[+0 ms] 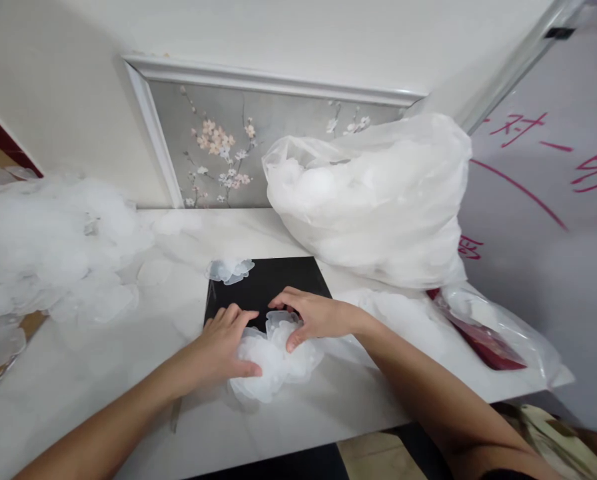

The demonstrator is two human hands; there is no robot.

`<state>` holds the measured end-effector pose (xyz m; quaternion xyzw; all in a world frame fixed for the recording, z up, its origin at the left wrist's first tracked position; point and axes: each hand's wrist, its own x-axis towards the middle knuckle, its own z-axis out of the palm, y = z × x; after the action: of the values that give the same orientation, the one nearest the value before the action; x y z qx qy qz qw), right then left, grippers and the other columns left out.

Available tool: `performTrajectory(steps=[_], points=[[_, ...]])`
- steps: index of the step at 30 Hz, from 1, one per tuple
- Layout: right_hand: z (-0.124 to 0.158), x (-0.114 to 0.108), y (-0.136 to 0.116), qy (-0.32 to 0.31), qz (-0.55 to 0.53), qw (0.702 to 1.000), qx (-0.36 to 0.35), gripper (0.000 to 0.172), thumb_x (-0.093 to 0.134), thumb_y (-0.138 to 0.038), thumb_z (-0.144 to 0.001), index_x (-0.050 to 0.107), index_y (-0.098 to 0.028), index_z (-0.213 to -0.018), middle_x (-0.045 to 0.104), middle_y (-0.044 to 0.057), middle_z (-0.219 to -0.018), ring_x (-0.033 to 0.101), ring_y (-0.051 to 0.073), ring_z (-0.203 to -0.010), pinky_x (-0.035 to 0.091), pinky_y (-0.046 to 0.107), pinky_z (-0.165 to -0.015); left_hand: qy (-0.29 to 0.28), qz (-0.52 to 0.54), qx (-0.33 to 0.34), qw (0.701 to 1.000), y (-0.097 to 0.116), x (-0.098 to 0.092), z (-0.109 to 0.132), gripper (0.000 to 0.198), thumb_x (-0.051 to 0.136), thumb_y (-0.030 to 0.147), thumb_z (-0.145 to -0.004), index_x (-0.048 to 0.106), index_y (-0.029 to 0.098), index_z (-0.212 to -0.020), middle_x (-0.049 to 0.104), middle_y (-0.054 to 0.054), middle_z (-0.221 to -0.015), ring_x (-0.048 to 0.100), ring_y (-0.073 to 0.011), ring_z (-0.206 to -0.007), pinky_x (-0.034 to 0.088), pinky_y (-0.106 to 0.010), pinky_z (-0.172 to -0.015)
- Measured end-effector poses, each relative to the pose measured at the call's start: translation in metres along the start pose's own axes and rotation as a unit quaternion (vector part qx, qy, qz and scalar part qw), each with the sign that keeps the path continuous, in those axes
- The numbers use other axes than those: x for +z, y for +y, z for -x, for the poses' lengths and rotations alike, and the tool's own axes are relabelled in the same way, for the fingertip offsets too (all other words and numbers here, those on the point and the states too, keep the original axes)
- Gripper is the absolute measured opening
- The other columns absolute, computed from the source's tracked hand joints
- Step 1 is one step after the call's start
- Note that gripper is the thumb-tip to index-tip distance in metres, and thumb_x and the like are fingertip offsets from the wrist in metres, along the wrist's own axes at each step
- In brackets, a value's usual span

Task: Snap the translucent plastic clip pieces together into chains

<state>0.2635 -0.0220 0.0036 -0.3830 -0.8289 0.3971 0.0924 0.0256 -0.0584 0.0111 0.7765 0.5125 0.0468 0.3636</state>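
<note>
A loose pile of thin, translucent white flower-shaped pieces (261, 367) lies at the near edge of a black flat board (268, 277). On its left side is my left hand (223, 343), fingers spread, the thumb resting over the pieces. My right hand (311, 317) reaches in from the other side. Its thumb touches an upper piece (278, 327), while its forefinger stays apart just beyond that piece's far edge. Both hands are open. A few similar pieces (231, 270) sit on the board's far left corner.
A large heap of translucent pieces (53, 240) covers the left of the white table (143, 387). At the back right stands a bulging white plastic bag (378, 200). A clear plastic bag (503, 327) with something red lies right. Behind are a framed flower picture (218, 153) and a whiteboard (543, 267).
</note>
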Motion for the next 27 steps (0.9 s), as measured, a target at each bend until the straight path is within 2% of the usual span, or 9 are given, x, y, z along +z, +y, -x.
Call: performTrajectory(steps=[3,7,11,14,17,21,23,25,27], points=[[-0.003,0.005,-0.013,-0.075,0.034,0.996,0.033,0.075,0.086,-0.046,-0.056,0.059,-0.017,-0.12,0.061,0.009,-0.111,0.06,0.024,-0.096,0.049,0.033,-0.081,-0.055,-0.028,-0.023,0.998,-0.001,0.0,0.002,0.068,0.077,0.042,-0.056,0.059,0.022,-0.118,0.058,-0.009,-0.111,0.052,-0.0337,-0.109,0.044,-0.042,-0.09],[-0.005,0.011,-0.018,-0.11,0.02,0.991,0.077,0.047,0.085,-0.048,-0.055,0.067,-0.018,-0.087,0.063,0.001,-0.081,0.059,0.019,-0.075,0.044,0.027,-0.065,-0.075,0.036,-0.041,0.996,0.001,-0.008,0.006,0.046,0.076,0.037,-0.055,0.059,0.022,-0.095,0.061,-0.004,-0.097,0.058,-0.0274,-0.091,0.045,-0.032,-0.072],[-0.002,-0.002,-0.005,0.0,-0.196,0.977,0.078,0.047,0.087,-0.048,-0.048,0.066,-0.018,-0.079,0.063,0.001,-0.084,0.059,0.017,-0.075,0.045,0.027,-0.064,-0.081,0.254,-0.027,0.963,-0.004,-0.022,0.004,0.041,0.075,0.039,-0.062,0.051,0.022,-0.091,0.06,0.003,-0.079,0.058,-0.0189,-0.073,0.042,-0.026,-0.059],[-0.005,-0.016,-0.004,0.143,-0.436,0.888,0.044,0.062,0.086,-0.057,-0.048,0.069,-0.017,-0.092,0.067,0.006,-0.088,0.062,0.02,-0.079,0.049,0.032,-0.072,0.038,0.396,-0.052,0.916,-0.014,-0.029,-0.006,0.056,0.078,0.049,-0.063,0.052,0.022,-0.104,0.066,-0.002,-0.09,0.064,-0.0226,-0.081,0.048,-0.028,-0.063],[-0.025,-0.008,-0.02,0.18,-0.541,0.821,-0.012,0.067,0.087,-0.055,-0.049,0.069,-0.018,-0.101,0.07,0.007,-0.093,0.064,0.02,-0.086,0.048,0.032,-0.082,0.172,0.463,-0.056,0.867,-0.018,-0.024,-0.015,0.067,0.078,0.057,-0.063,0.051,0.023,-0.113,0.068,-0.007,-0.103,0.067,-0.0268,-0.091,0.051,-0.031,-0.066],[-0.07,0.036,-0.046,0.133,-0.546,0.827,-0.02,0.062,0.092,-0.039,-0.042,0.069,-0.019,-0.096,0.069,0.002,-0.087,0.065,0.019,-0.082,0.049,0.034,-0.083,0.225,0.539,-0.061,0.81,-0.015,-0.011,-0.022,0.069,0.058,0.076,-0.07,0.053,0.024,-0.115,0.068,-0.009,-0.111,0.065,-0.029,-0.098,0.053,-0.033,-0.066],[-0.085,0.05,-0.052,0.167,-0.533,0.829,-0.024,0.055,0.091,-0.039,-0.044,0.068,-0.017,-0.089,0.068,0.002,-0.083,0.064,0.019,-0.078,0.05,0.035,-0.08,0.249,0.564,-0.076,0.784,-0.014,-0.01,-0.023,0.072,0.043,0.081,-0.076,0.052,0.025,-0.121,0.065,-0.01,-0.117,0.063,-0.0295,-0.105,0.054,-0.036,-0.071],[-0.092,0.041,-0.053,0.238,-0.499,0.833,-0.021,0.049,0.089,-0.038,-0.046,0.065,-0.018,-0.083,0.068,0.002,-0.08,0.064,0.02,-0.075,0.052,0.036,-0.076,0.304,0.553,-0.061,0.773,-0.014,-0.013,-0.023,0.073,0.035,0.081,-0.079,0.049,0.027,-0.125,0.059,-0.01,-0.126,0.058,-0.0292,-0.114,0.054,-0.039,-0.081],[-0.09,0.006,-0.05,0.319,-0.45,0.834,-0.012,0.045,0.087,-0.035,-0.05,0.062,-0.02,-0.084,0.068,0.001,-0.081,0.065,0.02,-0.076,0.053,0.035,-0.073,0.339,0.515,-0.034,0.787,-0.017,-0.018,-0.022,0.071,0.037,0.08,-0.079,0.049,0.029,-0.126,0.053,-0.009,-0.134,0.052,-0.0292,-0.123,0.05,-0.043,-0.091]])
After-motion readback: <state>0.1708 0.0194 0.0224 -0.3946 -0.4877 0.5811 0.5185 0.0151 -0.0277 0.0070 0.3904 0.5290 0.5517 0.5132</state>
